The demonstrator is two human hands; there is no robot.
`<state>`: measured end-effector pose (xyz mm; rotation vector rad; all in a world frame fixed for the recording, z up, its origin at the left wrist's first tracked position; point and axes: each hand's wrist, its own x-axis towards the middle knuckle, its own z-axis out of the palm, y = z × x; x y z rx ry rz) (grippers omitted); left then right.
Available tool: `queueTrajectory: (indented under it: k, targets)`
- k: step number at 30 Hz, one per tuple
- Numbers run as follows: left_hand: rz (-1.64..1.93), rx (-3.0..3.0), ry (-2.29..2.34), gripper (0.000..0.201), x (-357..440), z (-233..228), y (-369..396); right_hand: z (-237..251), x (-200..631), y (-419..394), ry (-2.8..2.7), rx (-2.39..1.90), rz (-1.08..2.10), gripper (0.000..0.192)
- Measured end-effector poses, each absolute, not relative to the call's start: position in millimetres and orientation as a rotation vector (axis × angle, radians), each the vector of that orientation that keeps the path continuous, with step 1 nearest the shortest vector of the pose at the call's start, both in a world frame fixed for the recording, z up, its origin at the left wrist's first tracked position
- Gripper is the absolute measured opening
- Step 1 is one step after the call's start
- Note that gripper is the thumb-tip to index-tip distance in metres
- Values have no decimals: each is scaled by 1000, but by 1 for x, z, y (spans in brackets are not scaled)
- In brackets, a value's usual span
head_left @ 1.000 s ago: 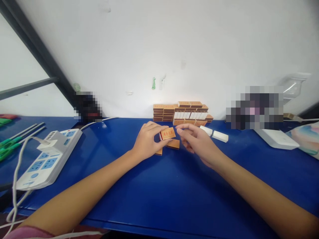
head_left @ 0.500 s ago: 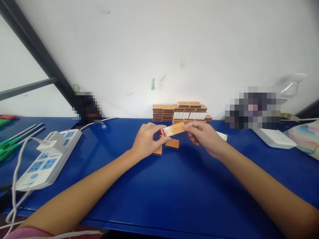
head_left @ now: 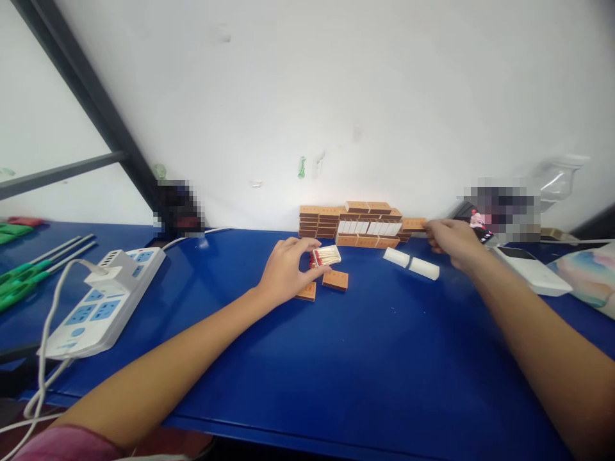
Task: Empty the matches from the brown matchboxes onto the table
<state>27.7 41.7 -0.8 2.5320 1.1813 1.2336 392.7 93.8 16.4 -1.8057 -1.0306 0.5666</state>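
The person's left grip (head_left: 287,270), partly curled, holds a matchbox tray (head_left: 339,257) of red-headed matches (head_left: 327,257); well to its right, the right grip (head_left: 453,241) pinches an orange matchbox sleeve (head_left: 414,223), stacked matchboxes (head_left: 327,224) left of that grip

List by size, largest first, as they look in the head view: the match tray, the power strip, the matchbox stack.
1. Power strip
2. Matchbox stack
3. Match tray, partly hidden by the left hand

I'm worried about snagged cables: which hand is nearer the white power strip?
Left. The left hand grips a tray of matches, right of the power strip; the right hand is much farther right, touching an orange sleeve.
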Motion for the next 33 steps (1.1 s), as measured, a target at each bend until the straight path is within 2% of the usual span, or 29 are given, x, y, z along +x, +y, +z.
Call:
queueTrajectory:
  k: [3, 6, 7, 13, 18, 20, 24, 27, 31, 33]
  targets:
    - [1242, 2530, 1184, 41, 28, 0, 41, 10, 385, 101, -1157, -1853, 557, 24]
    - [1252, 2545, 1174, 41, 27, 0, 42, 11, 388, 95, -1252, -1913, 383, 20]
    - [1254, 2551, 1164, 42, 27, 0, 42, 11, 392, 90, -1280, -1932, 288, 20]
    - [1202, 2579, 1135, 37, 26, 3, 41, 3, 429, 61, -1504, -2087, -567, 47]
    - [1209, 2574, 1121, 37, 26, 5, 38, 0, 439, 61, -1503, -1921, -696, 55]
    - [1185, 2578, 1117, 37, 27, 5, 38, 3, 433, 64, -1515, -1817, -707, 51]
    - [1127, 2583, 1124, 37, 27, 5, 36, 11, 403, 63, -1679, -1674, -558, 31]
    - [1112, 2584, 1099, 38, 27, 5, 36, 18, 363, 54, -1726, -1541, -189, 19]
    - [1094, 2602, 1005, 40, 27, 6, 35, 24, 303, 34, -1849, -1360, 526, 39]
    - [1086, 2617, 967, 40, 28, 6, 34, 24, 282, 25, -1891, -1312, 776, 45]
